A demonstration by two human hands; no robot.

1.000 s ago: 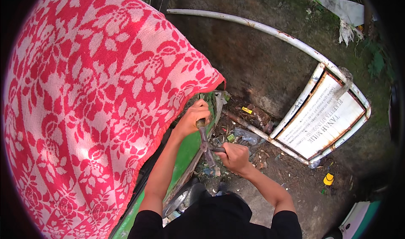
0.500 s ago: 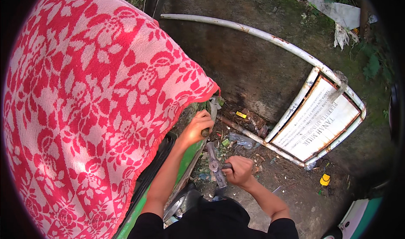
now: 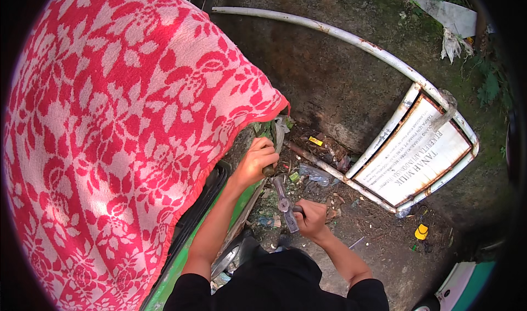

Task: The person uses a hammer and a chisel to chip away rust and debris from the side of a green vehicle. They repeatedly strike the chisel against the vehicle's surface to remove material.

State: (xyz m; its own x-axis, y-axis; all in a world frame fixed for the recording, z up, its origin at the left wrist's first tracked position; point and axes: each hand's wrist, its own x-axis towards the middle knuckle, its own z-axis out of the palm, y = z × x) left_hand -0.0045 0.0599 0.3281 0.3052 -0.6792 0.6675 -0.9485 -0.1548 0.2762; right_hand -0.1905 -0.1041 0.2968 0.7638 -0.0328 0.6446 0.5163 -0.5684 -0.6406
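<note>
A short dark brown handle (image 3: pixel 268 171) pokes out of my left hand (image 3: pixel 257 160), whose fingers are wrapped round it beside the green panel edge. What lies at the handle's other end is hidden. My right hand (image 3: pixel 313 218) is closed on the handle of a hammer, with the worn metal hammer head (image 3: pixel 285 204) standing out to its left. The hammer head is just below my left hand, apart from the handle there. A red and pink floral blanket (image 3: pixel 126 113) hangs over the large thing to my left, close to my left forearm.
The green panel (image 3: pixel 233 221) runs along my left forearm. Ahead to the right, a white rusty tube frame with a signboard (image 3: pixel 411 151) leans by a mossy wall (image 3: pixel 318 69). Plastic scraps (image 3: pixel 317 176) and a yellow piece (image 3: pixel 421 232) litter the ground.
The hammer has come slightly up and right in the picture, with its head turned a little. My left hand keeps its grip. The view has shifted slightly, so the blanket corner and frame sit higher.
</note>
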